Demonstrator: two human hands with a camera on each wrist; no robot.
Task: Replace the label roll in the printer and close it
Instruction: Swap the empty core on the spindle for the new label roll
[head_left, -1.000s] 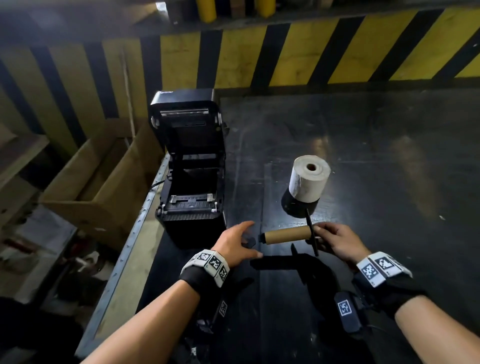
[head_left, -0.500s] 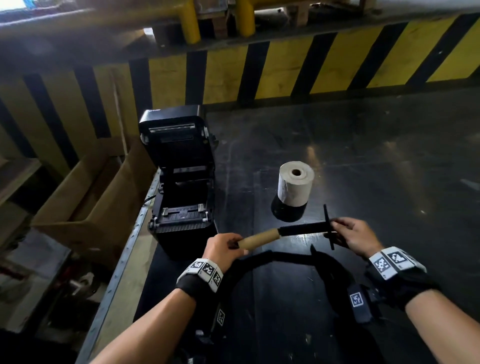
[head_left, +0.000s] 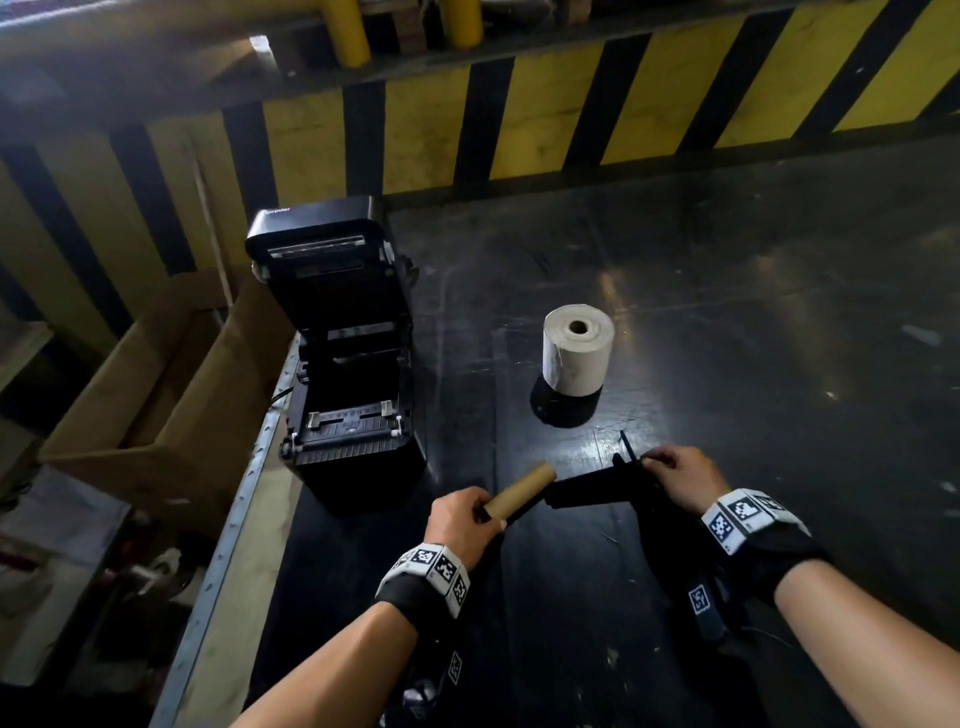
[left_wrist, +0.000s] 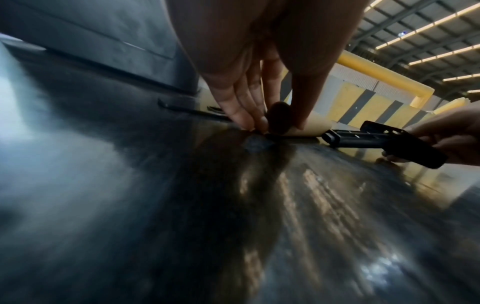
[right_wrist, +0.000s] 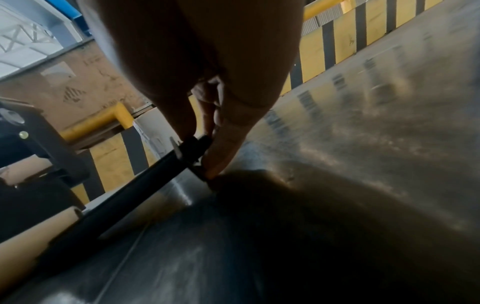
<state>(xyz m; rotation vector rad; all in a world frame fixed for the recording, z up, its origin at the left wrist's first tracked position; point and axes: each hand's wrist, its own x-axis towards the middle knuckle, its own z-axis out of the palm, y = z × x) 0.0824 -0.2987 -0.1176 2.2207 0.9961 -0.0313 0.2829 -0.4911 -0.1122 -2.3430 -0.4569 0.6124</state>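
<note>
The black label printer (head_left: 348, 374) stands with its lid up at the left edge of the dark table (head_left: 727, 312), its roll bay bare. A full pale label roll (head_left: 576, 349) stands on end to its right. My left hand (head_left: 465, 519) grips the empty brown cardboard core (head_left: 522, 491), also the cardboard core (left_wrist: 309, 128), which is drawn clear of the spindle tip. My right hand (head_left: 675, 475) pinches the flanged end of the black spindle (head_left: 592, 488); the same spindle (right_wrist: 124, 193) and spindle (left_wrist: 376, 139) show in both wrist views.
An open cardboard box (head_left: 156, 395) sits below the table's metal left edge (head_left: 244, 514). A yellow-and-black striped barrier (head_left: 571, 114) runs along the far side. Bare tabletop extends to the right of the roll.
My left hand took hold of the cardboard core and slid it leftward off the spindle; a second ago the core sat fully on it. The right hand kept its hold on the spindle's flange.
</note>
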